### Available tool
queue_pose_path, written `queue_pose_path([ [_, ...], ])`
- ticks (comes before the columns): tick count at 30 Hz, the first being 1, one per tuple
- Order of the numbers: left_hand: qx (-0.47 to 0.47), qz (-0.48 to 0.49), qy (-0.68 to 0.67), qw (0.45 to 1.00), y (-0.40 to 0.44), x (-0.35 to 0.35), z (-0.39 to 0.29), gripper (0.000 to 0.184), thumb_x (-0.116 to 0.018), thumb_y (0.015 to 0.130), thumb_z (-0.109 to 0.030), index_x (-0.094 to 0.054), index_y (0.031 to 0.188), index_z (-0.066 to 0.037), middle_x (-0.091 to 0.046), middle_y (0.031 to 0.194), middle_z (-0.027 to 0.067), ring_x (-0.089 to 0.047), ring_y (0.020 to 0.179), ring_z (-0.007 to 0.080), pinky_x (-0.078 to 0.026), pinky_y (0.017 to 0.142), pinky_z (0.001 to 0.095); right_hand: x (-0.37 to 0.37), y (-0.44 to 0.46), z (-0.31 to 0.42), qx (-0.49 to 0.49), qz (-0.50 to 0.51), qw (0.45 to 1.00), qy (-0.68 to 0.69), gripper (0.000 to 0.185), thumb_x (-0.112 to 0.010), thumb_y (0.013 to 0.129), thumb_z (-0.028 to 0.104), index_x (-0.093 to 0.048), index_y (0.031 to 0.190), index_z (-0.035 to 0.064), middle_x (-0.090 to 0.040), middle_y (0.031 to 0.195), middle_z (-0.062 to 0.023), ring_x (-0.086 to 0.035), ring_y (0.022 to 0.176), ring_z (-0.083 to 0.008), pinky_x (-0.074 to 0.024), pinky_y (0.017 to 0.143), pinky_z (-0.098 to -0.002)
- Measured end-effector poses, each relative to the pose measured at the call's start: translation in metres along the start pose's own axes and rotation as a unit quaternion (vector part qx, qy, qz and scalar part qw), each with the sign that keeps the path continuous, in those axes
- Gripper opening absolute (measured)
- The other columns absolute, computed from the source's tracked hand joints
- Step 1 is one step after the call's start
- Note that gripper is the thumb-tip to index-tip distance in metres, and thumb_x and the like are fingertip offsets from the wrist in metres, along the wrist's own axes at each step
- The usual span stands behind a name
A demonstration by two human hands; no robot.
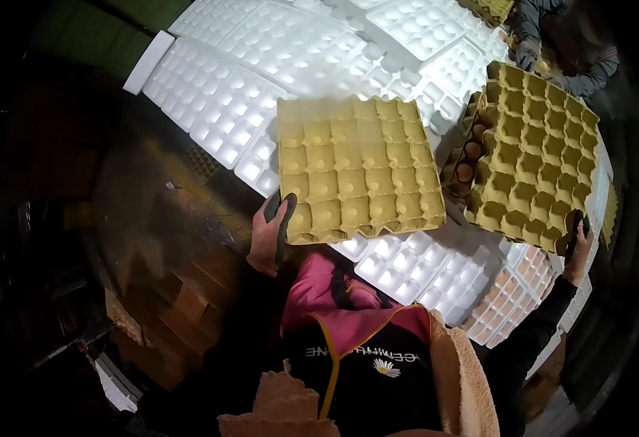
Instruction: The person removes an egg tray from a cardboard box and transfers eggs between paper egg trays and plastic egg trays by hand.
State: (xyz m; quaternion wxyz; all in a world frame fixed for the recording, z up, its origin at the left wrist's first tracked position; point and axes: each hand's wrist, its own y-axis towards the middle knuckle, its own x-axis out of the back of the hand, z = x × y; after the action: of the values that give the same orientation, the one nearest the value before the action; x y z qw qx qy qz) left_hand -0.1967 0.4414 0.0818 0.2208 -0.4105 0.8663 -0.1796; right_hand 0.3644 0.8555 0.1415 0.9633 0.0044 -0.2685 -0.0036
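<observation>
My left hand [270, 227], partly in a dark covering, grips the lower left corner of a yellow egg tray [359, 171] with empty cups, held over the white trays. My right hand [578, 244] holds the lower right corner of another yellow egg tray [531, 153], which is tilted. Brown eggs [467, 162] show at the left side of that second tray, in a darker tray partly hidden behind it. White moulded trays [217, 105] lie lit from below or above beneath both yellow trays.
A co-worker's gloved hand and grey sleeves [529, 51] are at the upper right, near another yellow tray [488, 9]. Pinkish-looking filled trays [505, 298] lie at the lower right. Brown cardboard [192, 302] is at the lower left.
</observation>
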Motion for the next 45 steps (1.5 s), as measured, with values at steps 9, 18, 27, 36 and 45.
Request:
queue_pose_path([
  [9,-0.025,0.222,0.010,0.975,0.085,0.032,-0.087,0.046,-0.060,0.091,-0.014,-0.049,0.132,0.004,-0.061,0.120,0.0102,-0.058,0.107,0.0154,-0.047,0.091,0.0274,-0.286,-0.041,0.264,0.148,0.487,0.859,-0.052,0.058,-0.065,0.088,0.033,-0.050,0.138,0.0096,-0.061,0.109,-0.0051,-0.054,0.096,-0.0153,-0.0424,0.088,-0.0266],
  [18,-0.168,0.180,0.080,0.966,0.147,0.108,-0.057,0.041,-0.047,0.098,-0.024,-0.046,0.132,-0.003,-0.056,0.124,0.0141,-0.060,0.105,0.0273,-0.053,0.089,0.0441,-0.419,-0.023,0.248,0.517,0.199,0.784,-0.279,0.053,-0.065,0.086,0.031,-0.050,0.134,0.0154,-0.056,0.127,-0.0093,-0.052,0.117,-0.0294,-0.0385,0.102,-0.0437],
  [27,-0.221,-0.091,0.599,0.764,0.210,0.075,-0.144,0.041,-0.043,0.100,-0.021,-0.045,0.134,0.002,-0.055,0.128,0.0168,-0.058,0.112,0.0268,-0.050,0.095,0.0416,-0.233,-0.047,0.149,0.280,-0.020,0.958,-0.063,0.038,-0.067,0.086,0.023,-0.059,0.120,0.0064,-0.061,0.115,-0.0129,-0.058,0.105,-0.0321,-0.0460,0.094,-0.0383],
  [36,-0.172,0.307,0.143,0.925,0.173,-0.208,-0.071,0.042,-0.038,0.103,-0.018,-0.043,0.135,0.007,-0.053,0.132,0.0195,-0.056,0.119,0.0264,-0.046,0.101,0.0391,-0.087,0.027,-0.077,0.157,0.216,0.953,-0.140,0.053,-0.051,0.095,0.004,-0.039,0.146,0.0108,-0.058,0.128,-0.0074,-0.053,0.109,-0.0126,-0.0406,0.101,-0.0281],
  [45,0.094,0.393,0.173,0.898,0.187,-0.353,0.090,0.054,-0.050,0.097,-0.047,-0.055,0.122,0.001,-0.063,0.110,0.0085,-0.064,0.091,0.0163,-0.054,0.079,0.0307,-0.109,0.030,-0.060,-0.074,0.228,0.915,0.325,0.039,-0.059,0.092,0.024,-0.057,0.125,0.0042,-0.060,0.120,-0.0043,-0.057,0.106,-0.0117,-0.0451,0.092,-0.0265],
])
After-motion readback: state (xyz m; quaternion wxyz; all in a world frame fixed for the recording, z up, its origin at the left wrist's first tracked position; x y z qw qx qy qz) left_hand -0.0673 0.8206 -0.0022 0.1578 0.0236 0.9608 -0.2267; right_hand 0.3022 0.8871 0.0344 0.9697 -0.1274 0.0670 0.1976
